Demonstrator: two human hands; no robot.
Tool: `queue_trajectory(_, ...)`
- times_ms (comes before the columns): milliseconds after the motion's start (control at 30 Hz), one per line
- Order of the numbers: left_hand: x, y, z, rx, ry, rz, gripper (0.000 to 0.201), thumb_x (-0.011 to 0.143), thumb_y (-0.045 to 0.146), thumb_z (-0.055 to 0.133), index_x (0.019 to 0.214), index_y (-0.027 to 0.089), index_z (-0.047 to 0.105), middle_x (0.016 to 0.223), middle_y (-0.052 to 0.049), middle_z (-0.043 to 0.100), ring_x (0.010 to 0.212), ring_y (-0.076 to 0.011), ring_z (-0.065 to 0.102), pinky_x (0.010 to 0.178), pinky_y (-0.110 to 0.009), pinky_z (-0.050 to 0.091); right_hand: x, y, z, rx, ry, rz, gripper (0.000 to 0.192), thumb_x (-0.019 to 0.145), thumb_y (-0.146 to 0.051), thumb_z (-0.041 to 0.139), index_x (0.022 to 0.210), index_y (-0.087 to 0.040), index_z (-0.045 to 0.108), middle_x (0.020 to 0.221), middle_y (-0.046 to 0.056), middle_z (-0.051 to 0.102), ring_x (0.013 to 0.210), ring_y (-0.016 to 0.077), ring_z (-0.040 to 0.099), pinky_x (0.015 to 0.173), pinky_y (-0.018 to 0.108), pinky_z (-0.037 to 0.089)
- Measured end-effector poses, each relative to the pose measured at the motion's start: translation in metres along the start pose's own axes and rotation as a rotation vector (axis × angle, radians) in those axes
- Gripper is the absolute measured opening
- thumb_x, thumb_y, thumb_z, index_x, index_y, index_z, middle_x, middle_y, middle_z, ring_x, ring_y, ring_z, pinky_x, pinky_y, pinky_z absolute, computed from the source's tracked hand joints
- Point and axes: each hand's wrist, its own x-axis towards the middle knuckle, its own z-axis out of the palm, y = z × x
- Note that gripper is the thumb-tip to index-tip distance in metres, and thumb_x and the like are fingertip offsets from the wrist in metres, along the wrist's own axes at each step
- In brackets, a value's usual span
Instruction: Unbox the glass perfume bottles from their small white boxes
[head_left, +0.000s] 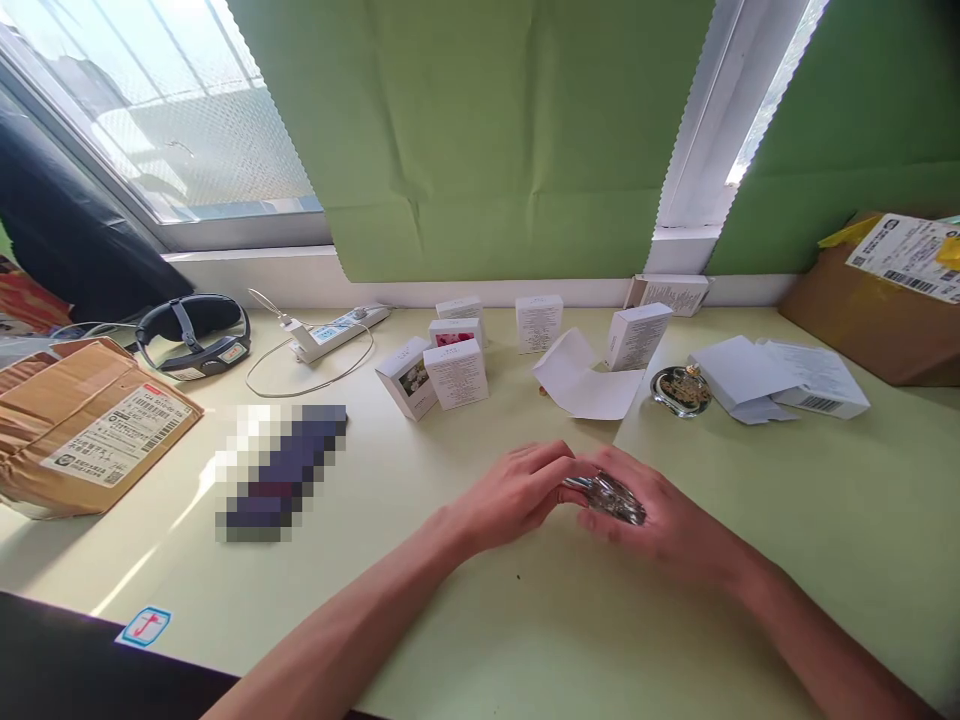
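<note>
Low over the pale green table [390, 540], my left hand [517, 495] and my right hand [660, 520] meet around a small shiny glass object [609, 497]. It rests in my right palm, and my left fingertips pinch its left end. A similar heart-shaped glass bottle [681, 390] with gold decoration stands further back on the right. Behind my hands stand several small white boxes [456, 373], and an unfolded white sheet [581, 380] lies among them.
A brown cardboard parcel [82, 420] lies at the left and another box [877, 300] at the far right. A head strap device [191, 335], a white power strip [337, 332] with cable, a blurred dark object [277, 470] and white paper packaging [780, 380] also lie on the table.
</note>
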Motion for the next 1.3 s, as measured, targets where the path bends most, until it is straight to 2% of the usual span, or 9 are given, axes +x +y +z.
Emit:
queue_trajectory(133,0.001,0.0,0.008,0.086,0.137,-0.087,0.025,0.104,0.034,0.04,0.115,0.018,0.057,0.089,-0.005,0.069,0.076,-0.0153,0.063,0.072,-0.027,0.048,0.005,0.009,0.009,-0.096,0.118,-0.003,0.038,0.095,-0.052,0.055,0.128,-0.033,0.054,0.126,0.004,0.055,0.11,0.0221,0.058,0.09,0.035,0.051)
queue_trajectory(267,0.002,-0.004,0.0,0.017,0.382,-0.381,0.036,0.105,0.042,0.034,0.09,0.019,0.056,0.07,0.0,0.061,0.061,-0.0128,0.056,0.064,-0.025,0.044,0.009,0.024,0.006,-0.238,0.296,-0.003,0.037,0.092,-0.048,0.058,0.126,-0.032,0.054,0.128,0.006,0.052,0.121,0.0265,0.052,0.099,0.041,0.047)
queue_trajectory(367,0.003,-0.015,-0.007,-0.035,0.516,-0.546,0.043,0.106,0.044,0.029,0.083,0.019,0.055,0.065,0.001,0.054,0.059,-0.0122,0.051,0.061,-0.024,0.042,0.01,0.034,-0.004,-0.182,0.363,0.054,0.037,0.092,-0.052,0.058,0.123,-0.032,0.056,0.123,0.005,0.056,0.112,0.0259,0.058,0.095,0.041,0.049)
queue_trajectory(500,0.003,-0.03,0.001,0.007,0.338,-0.522,0.028,0.103,0.04,0.045,0.119,0.02,0.057,0.098,-0.005,0.065,0.09,-0.0171,0.059,0.083,-0.03,0.049,0.012,0.036,-0.012,-0.047,0.329,0.059,0.041,0.091,-0.056,0.059,0.124,-0.032,0.058,0.121,0.003,0.06,0.108,0.0235,0.061,0.094,0.037,0.05)
queue_trajectory(567,0.002,-0.032,0.008,0.114,0.306,-0.49,0.035,0.101,0.036,0.05,0.133,0.022,0.052,0.122,-0.01,0.06,0.115,-0.0231,0.053,0.101,-0.04,0.044,0.012,0.034,-0.009,-0.035,0.295,0.043,0.043,0.091,-0.056,0.06,0.128,-0.034,0.057,0.123,0.002,0.06,0.111,0.0231,0.06,0.097,0.037,0.049)
queue_trajectory(633,0.001,-0.029,0.011,0.16,0.299,-0.426,0.045,0.099,0.037,0.054,0.141,0.025,0.046,0.132,-0.011,0.056,0.124,-0.0256,0.048,0.108,-0.044,0.04,0.013,0.033,-0.003,-0.053,0.291,0.037,0.047,0.09,-0.057,0.06,0.132,-0.036,0.055,0.128,0.003,0.057,0.115,0.0236,0.059,0.101,0.039,0.048)
queue_trajectory(800,0.002,-0.017,0.005,0.035,0.128,-0.065,0.033,0.101,0.033,0.051,0.132,0.023,0.053,0.112,-0.007,0.067,0.104,-0.019,0.058,0.095,-0.034,0.047,0.012,0.032,0.009,-0.151,0.26,0.018,0.055,0.089,-0.061,0.061,0.139,-0.039,0.051,0.133,0.005,0.05,0.126,0.0267,0.052,0.106,0.043,0.046)
queue_trajectory(900,0.002,-0.014,0.004,0.062,0.144,0.016,0.021,0.102,0.026,0.048,0.118,0.019,0.06,0.101,-0.007,0.069,0.092,-0.0171,0.059,0.085,-0.03,0.049,0.011,0.028,0.011,-0.165,0.209,0.012,0.052,0.09,-0.058,0.06,0.136,-0.036,0.052,0.131,0.006,0.049,0.124,0.0261,0.053,0.101,0.04,0.05)
queue_trajectory(1300,0.013,-0.004,0.02,0.427,0.159,-0.188,0.034,0.106,0.028,0.025,0.084,0.019,0.049,0.079,-0.003,0.057,0.067,-0.0153,0.05,0.065,-0.028,0.041,0.018,0.033,0.027,-0.253,0.291,-0.062,0.045,0.092,-0.054,0.058,0.131,-0.033,0.048,0.133,0.009,0.045,0.132,0.0307,0.042,0.103,0.048,0.05)
